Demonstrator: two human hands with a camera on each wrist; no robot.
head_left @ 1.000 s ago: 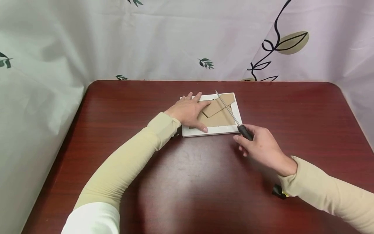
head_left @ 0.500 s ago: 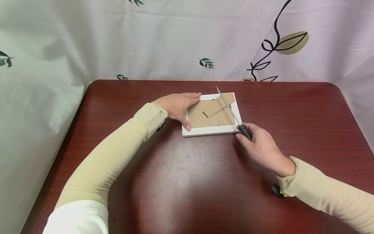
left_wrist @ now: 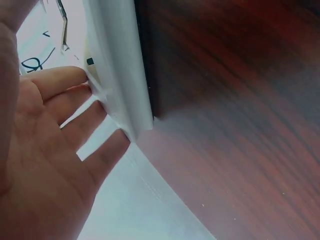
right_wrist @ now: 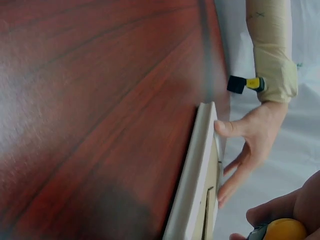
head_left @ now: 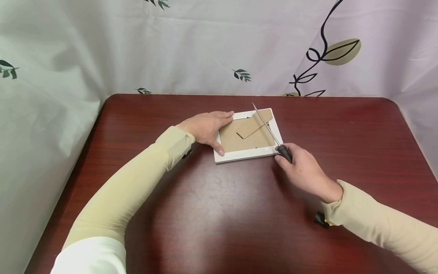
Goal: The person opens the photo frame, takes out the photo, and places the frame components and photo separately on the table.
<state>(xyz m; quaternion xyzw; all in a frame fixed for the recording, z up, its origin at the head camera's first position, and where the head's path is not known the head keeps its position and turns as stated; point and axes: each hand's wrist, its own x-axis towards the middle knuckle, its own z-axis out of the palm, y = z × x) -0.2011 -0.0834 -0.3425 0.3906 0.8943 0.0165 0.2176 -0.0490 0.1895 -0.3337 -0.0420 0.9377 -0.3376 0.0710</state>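
A white picture frame (head_left: 244, 154) lies back side up on the table, its tan backing board (head_left: 229, 133) and angled stand leg (head_left: 258, 121) showing. Across its left end rests my left hand (head_left: 207, 127), thumb on the near corner and the fairly straight fingers at the far border. The left wrist view shows those fingertips touching the frame's white edge (left_wrist: 117, 60). My right hand (head_left: 304, 165) holds a screwdriver (head_left: 284, 153) by its black handle, its metal shaft slanting over the frame's right part. The handle's yellow end (right_wrist: 285, 230) shows in the right wrist view.
The dark red-brown wooden table (head_left: 219, 213) spreads around the frame. Its far edge meets a pale curtain (head_left: 191, 49) printed with leaves. A black and yellow wrist camera (right_wrist: 245, 83) sits at the left cuff.
My left hand has drawn back leftward from the backing board to the frame's left end. The frame has turned slightly, its near left corner coming nearer. The right hand still holds the screwdriver.
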